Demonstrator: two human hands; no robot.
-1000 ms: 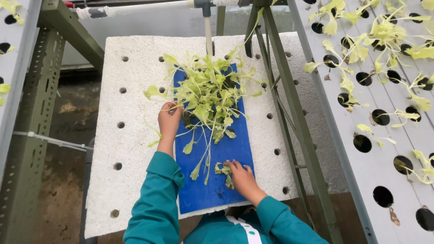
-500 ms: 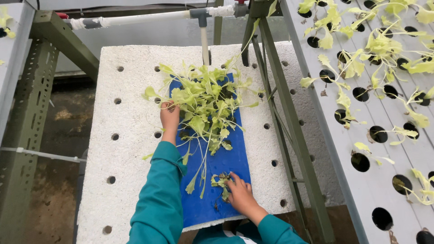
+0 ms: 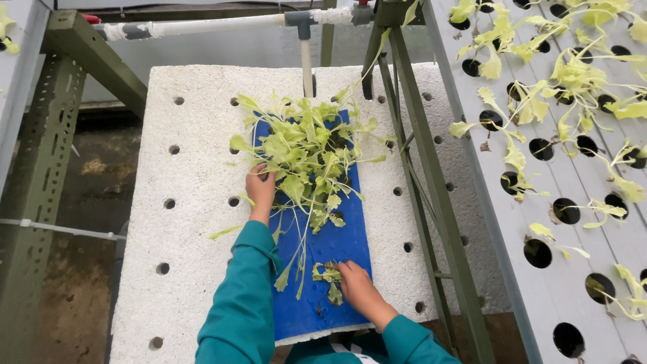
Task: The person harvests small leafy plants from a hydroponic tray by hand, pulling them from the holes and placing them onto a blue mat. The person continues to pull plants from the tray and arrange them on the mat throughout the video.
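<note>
While the left hand (image 3: 261,190) rests at the left edge of the heap of seedlings (image 3: 306,152), its fingers curl into the pale green leaves, though whether they pinch a stem cannot be told from above. Nearer the body, the right hand (image 3: 357,286) lies on the blue tray (image 3: 337,246), with its fingertips closed around a small seedling (image 3: 328,275) that sits apart from the main heap and shows a dark clump at its root end. Both arms wear teal sleeves (image 3: 239,303). Loose leaves and long thin stems trail down the tray between the two hands, and one stray leaf (image 3: 222,232) lies just off the tray on the left. Beneath the tray is a white foam board (image 3: 189,168), rough in texture and pierced with rows of small round holes, which carries the tray near its middle. Across the far end of the board runs a white pipe (image 3: 216,27) with a short branch that drops toward the heap. Green metal frame legs (image 3: 421,175) slant down just right of the tray. Farther right, a grey channel panel (image 3: 559,283) with large round holes holds young plants in its upper holes, while several lower holes show only dark openings.
</note>
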